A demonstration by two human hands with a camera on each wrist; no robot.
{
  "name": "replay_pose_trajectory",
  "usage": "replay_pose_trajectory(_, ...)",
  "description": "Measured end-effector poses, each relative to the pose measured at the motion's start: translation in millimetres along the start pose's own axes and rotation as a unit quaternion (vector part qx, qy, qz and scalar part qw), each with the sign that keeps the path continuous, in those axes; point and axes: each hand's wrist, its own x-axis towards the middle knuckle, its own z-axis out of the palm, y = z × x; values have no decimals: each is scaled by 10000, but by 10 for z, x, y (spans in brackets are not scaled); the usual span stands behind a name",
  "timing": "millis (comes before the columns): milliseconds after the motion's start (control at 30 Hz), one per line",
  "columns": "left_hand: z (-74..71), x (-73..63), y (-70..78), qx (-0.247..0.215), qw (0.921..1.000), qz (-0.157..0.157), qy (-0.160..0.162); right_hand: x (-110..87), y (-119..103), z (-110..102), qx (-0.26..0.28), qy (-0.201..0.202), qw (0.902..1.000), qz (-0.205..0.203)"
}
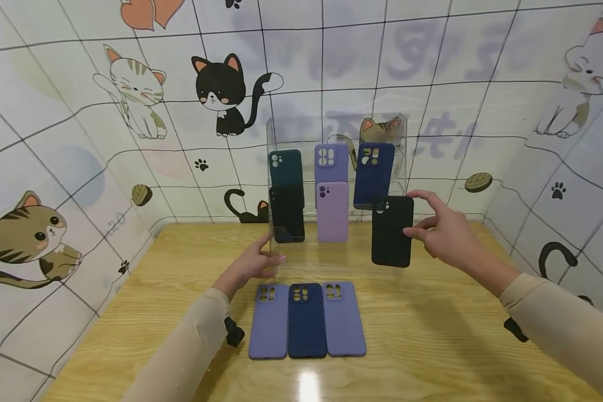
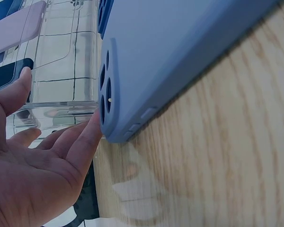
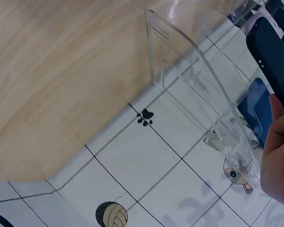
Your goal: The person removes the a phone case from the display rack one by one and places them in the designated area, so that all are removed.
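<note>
A matte black, round-cornered phone case point(image 1: 392, 237) stands roughly upright at the right front of the clear, glossy stand point(image 1: 306, 131), pinched by the right hand point(image 1: 444, 231). The left hand point(image 1: 253, 262), thumb and fingers apart, touches the stand's left side. In front of it, smooth lilac cases point(image 1: 268, 332) flank a navy case point(image 1: 307, 329) on the wood-grain table point(image 1: 407, 346).

2 plain beige fabric sleeves point(image 1: 558, 324), close-fitting cuffs point(image 1: 520, 290) with slight creases, 1 small black block point(image 1: 234, 331) beside the left sleeve point(image 1: 181, 346)
</note>
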Motion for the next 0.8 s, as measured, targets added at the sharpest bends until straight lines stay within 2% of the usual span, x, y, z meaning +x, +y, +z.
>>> replay_pose_trajectory(333, 6, -1, -9, 21, 10000, 8, -30, -210, 209, 307, 433, -829, 9953, 266)
replay_pose_trajectory(567, 4, -20, 0, -9, 10000, 0, -14, -337, 336, 521, 1021, -1465, 9807, 798)
replay_pose_trajectory(800, 12, -20, 19, -5, 10000, -14, 30, -421, 441, 670, 1384, -1787, 9668, 1188)
